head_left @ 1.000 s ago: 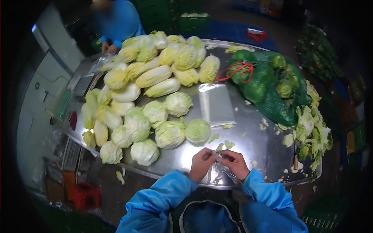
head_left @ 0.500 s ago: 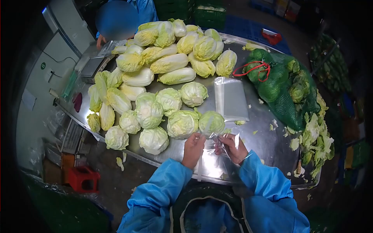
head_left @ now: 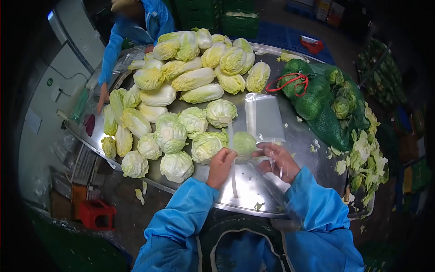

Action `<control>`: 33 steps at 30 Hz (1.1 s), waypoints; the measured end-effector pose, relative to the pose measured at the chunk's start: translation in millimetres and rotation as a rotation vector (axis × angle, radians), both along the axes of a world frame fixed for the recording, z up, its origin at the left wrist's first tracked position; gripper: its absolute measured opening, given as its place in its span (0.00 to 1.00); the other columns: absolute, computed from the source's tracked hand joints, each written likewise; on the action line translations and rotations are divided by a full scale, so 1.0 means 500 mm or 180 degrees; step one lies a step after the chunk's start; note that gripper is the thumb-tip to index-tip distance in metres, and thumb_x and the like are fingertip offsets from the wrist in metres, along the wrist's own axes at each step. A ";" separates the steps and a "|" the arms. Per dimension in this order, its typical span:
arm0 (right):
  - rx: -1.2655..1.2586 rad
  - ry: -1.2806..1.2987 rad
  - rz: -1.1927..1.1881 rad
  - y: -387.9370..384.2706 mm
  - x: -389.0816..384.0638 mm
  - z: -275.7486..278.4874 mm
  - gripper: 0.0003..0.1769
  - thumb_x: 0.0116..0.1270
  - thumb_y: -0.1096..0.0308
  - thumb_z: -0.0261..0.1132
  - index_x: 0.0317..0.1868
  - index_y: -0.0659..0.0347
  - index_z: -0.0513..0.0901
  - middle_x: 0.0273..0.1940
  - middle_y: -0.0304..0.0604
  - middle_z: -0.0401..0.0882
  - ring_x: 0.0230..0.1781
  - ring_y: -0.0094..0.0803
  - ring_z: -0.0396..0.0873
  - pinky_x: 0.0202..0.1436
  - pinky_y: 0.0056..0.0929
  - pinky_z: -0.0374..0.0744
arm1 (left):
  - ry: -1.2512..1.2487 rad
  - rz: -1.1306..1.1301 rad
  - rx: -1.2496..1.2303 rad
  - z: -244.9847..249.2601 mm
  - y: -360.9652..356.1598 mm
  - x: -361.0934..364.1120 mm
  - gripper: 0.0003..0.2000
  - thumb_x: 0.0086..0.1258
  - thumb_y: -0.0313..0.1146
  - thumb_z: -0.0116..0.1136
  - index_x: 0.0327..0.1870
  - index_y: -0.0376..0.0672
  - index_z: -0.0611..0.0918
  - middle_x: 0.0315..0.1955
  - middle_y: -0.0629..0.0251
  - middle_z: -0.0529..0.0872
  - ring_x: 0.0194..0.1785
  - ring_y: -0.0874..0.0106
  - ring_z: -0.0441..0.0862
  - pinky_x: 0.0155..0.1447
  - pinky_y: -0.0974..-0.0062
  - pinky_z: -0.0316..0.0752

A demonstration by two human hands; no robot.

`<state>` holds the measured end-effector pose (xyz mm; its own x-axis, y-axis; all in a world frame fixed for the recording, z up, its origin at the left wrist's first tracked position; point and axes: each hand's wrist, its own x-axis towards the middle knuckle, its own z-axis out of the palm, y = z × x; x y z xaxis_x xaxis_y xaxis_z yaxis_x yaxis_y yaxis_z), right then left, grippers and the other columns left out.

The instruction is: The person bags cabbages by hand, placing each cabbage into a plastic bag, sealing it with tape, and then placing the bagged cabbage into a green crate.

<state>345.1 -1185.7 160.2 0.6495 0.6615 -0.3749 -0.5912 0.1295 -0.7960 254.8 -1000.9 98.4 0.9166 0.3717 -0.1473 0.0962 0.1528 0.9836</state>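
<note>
My left hand (head_left: 221,167) pinches the edge of a clear plastic bag (head_left: 234,181), whose pale strip hangs beside the thumb. My right hand (head_left: 278,162) is slightly blurred, its bent fingers on the bag's other side with thin film showing among them. Through the film, just beyond my hands, a round green cabbage (head_left: 244,141) is visible on the steel table (head_left: 247,199). Left of it sits another round cabbage (head_left: 209,147), close to my left fingertips. A stack of flat clear bags (head_left: 267,119) lies behind my right hand.
Several napa cabbages (head_left: 192,79) are heaped at the back left, with round cabbages (head_left: 176,166) in front. A green mesh sack (head_left: 324,106) tied with red string lies right, near loose leaves (head_left: 364,156). A co-worker in blue (head_left: 156,22) reaches along the left edge.
My hands have moved apart, the right one going right and the left slightly left, spreading the bag wider. The co-worker has raised their head and extended an arm along the table's left side.
</note>
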 end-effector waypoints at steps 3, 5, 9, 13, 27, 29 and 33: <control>-0.0017 0.0224 0.0650 0.008 -0.027 -0.015 0.16 0.65 0.65 0.59 0.51 0.61 0.70 0.37 0.43 0.77 0.22 0.20 0.75 0.23 0.17 0.74 | -0.0491 -0.0011 0.0013 -0.006 -0.037 0.009 0.05 0.66 0.29 0.54 0.34 0.38 0.75 0.23 0.73 0.74 0.29 0.85 0.70 0.34 0.86 0.67; -0.0123 0.0067 0.0617 0.023 -0.030 -0.043 0.14 0.65 0.66 0.60 0.48 0.61 0.72 0.33 0.39 0.77 0.21 0.18 0.73 0.21 0.16 0.72 | -0.0725 0.0287 -0.0022 -0.018 -0.059 0.018 0.06 0.63 0.27 0.57 0.37 0.37 0.74 0.26 0.71 0.75 0.31 0.83 0.72 0.35 0.84 0.69; -0.0170 -0.0281 0.0237 0.034 -0.028 -0.068 0.05 0.63 0.69 0.62 0.35 0.60 0.76 0.21 0.32 0.74 0.16 0.16 0.69 0.16 0.15 0.66 | -0.0616 0.0889 0.1125 0.021 -0.093 -0.005 0.12 0.60 0.24 0.57 0.44 0.38 0.72 0.33 0.66 0.76 0.35 0.78 0.73 0.38 0.80 0.70; -0.0476 -0.0676 -0.0154 0.029 -0.033 -0.065 0.05 0.61 0.73 0.62 0.31 0.62 0.74 0.21 0.34 0.75 0.16 0.17 0.68 0.17 0.17 0.65 | -0.0571 0.0187 0.0278 -0.005 -0.119 -0.029 0.11 0.62 0.27 0.58 0.44 0.40 0.73 0.36 0.68 0.77 0.39 0.81 0.73 0.45 0.81 0.69; -0.0178 -0.0850 -0.0516 -0.021 0.001 -0.134 0.05 0.56 0.80 0.56 0.30 0.60 0.69 0.25 0.39 0.72 0.27 0.25 0.70 0.33 0.24 0.70 | -0.0456 0.0591 -0.0769 -0.037 -0.136 -0.028 0.04 0.67 0.27 0.53 0.37 0.39 0.73 0.31 0.66 0.78 0.38 0.76 0.77 0.43 0.77 0.72; 0.0482 0.0197 -0.0978 -0.050 0.035 -0.154 0.05 0.58 0.77 0.55 0.35 0.62 0.70 0.29 0.45 0.74 0.27 0.32 0.74 0.34 0.33 0.77 | -0.0172 0.0936 -0.1920 -0.069 -0.111 -0.028 0.05 0.68 0.30 0.50 0.33 0.42 0.69 0.25 0.69 0.74 0.30 0.77 0.75 0.36 0.78 0.72; 0.0320 0.0120 0.0082 -0.052 0.062 -0.147 0.17 0.60 0.73 0.58 0.49 0.66 0.67 0.34 0.47 0.74 0.27 0.33 0.75 0.36 0.34 0.78 | -0.0097 0.0891 -0.0784 -0.070 -0.067 0.003 0.04 0.67 0.30 0.49 0.35 0.41 0.69 0.25 0.67 0.74 0.23 0.80 0.71 0.22 0.82 0.69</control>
